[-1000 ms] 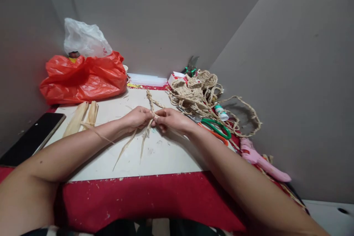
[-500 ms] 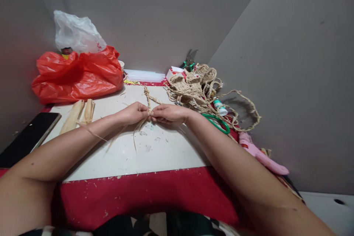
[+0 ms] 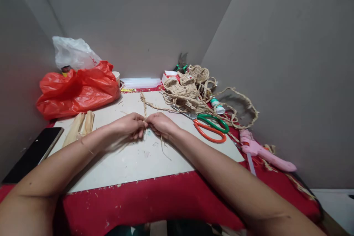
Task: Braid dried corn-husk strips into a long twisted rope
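Note:
My left hand [image 3: 129,124] and my right hand [image 3: 159,123] meet over the white board [image 3: 138,162], fingers pinched shut on a bundle of dry husk strips. A braided husk cord [image 3: 143,102] runs from between the hands away toward the wall. Loose strip ends [image 3: 164,147] trail out below my right hand onto the board. More dry husk leaves [image 3: 79,128] lie on the board to the left, beside my left forearm.
A red plastic bag [image 3: 79,88] with a white bag [image 3: 73,53] behind it sits at the back left. A dark phone [image 3: 33,155] lies at the left edge. A tangle of braided cord [image 3: 190,88], orange and green scissors [image 3: 211,129], a small bottle [image 3: 217,105] and a pink glue gun [image 3: 262,153] lie to the right.
Both hands have stayed pinched together on the husk strips and shifted slightly left and nearer. The loose strip ends now trail below my right hand instead of my left. The scissors are uncovered.

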Demonstrator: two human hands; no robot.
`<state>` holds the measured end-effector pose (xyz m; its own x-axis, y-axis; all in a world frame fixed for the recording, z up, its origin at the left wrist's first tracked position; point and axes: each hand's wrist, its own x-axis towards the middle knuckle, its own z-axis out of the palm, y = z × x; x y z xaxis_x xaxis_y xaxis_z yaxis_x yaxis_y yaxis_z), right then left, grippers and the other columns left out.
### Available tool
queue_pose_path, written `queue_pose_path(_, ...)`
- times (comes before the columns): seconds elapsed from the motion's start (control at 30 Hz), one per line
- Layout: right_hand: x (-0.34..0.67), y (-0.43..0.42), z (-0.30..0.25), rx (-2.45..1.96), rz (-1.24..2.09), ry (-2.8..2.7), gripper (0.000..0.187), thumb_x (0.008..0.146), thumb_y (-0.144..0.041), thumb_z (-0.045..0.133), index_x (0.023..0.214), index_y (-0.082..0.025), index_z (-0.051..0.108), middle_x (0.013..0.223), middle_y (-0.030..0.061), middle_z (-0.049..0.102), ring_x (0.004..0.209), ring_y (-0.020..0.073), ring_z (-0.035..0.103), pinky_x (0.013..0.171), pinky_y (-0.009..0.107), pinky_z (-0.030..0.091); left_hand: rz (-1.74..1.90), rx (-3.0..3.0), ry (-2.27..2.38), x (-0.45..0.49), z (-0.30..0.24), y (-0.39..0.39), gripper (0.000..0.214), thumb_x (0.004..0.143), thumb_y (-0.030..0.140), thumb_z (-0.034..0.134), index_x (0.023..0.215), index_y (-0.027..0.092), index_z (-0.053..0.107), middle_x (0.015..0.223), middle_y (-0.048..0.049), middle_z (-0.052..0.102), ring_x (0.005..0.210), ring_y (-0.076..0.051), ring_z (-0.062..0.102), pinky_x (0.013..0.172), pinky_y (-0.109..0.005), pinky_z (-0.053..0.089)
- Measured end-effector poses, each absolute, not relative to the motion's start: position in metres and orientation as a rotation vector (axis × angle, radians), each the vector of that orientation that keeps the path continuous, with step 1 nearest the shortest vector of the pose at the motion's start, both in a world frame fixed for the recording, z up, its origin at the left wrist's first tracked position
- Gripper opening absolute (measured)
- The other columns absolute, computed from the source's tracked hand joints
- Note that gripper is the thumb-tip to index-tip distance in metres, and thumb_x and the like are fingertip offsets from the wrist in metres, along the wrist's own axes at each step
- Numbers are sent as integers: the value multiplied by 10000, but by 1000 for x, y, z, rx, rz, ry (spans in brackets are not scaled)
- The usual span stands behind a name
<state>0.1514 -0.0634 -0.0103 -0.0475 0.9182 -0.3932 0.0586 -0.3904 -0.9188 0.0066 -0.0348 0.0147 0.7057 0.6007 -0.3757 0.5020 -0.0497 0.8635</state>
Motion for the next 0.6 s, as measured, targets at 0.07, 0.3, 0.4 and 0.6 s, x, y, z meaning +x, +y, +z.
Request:
queue_pose_path(0.07, 150, -64, -12, -1471, 1541, -1026, 215, 679, -130, 489, 478, -175, 430, 300, -70, 278, 262, 41, 184, 291, 213, 107, 135, 1515, 889, 10, 12, -42, 184, 830, 255, 428, 721, 138, 518, 488, -24, 578, 367, -107, 500, 375, -206, 362)
queue_pose_path(0.3, 152, -67, -10, -1341, 1702, -926, 241, 683, -176, 493, 498, -183, 339, 353, -99, 270, 288, 14, 160, 312, 172, 92, 448, 1322, 874, 25, -4, -62, 150, 849, 158, 369, 846, 105, 510, 534, -56, 602, 370, -126, 546, 347, -211, 405)
queue_pose_path(0.4, 152, -68, -11, -1279, 1746, -976, 221, 678, -222, 522, 511, -175, 385, 331, -81, 323, 279, 21, 206, 310, 171, 86, 488, 1334, 890, 28, -8, -66, 151, 845, 145, 370, 815, 104, 512, 524, -57, 595, 366, -117, 541, 357, -206, 411)
queue_pose_path(0.6, 155, -68, -14, -1242, 1777, -978, 194, 608, -184, 541, 487, -170, 390, 319, -75, 334, 280, 18, 221, 316, 164, 93, 372, 1308, 931, 24, 3, -58, 102, 760, 126, 442, 800, 110, 534, 543, -60, 620, 414, -137, 574, 416, -242, 452)
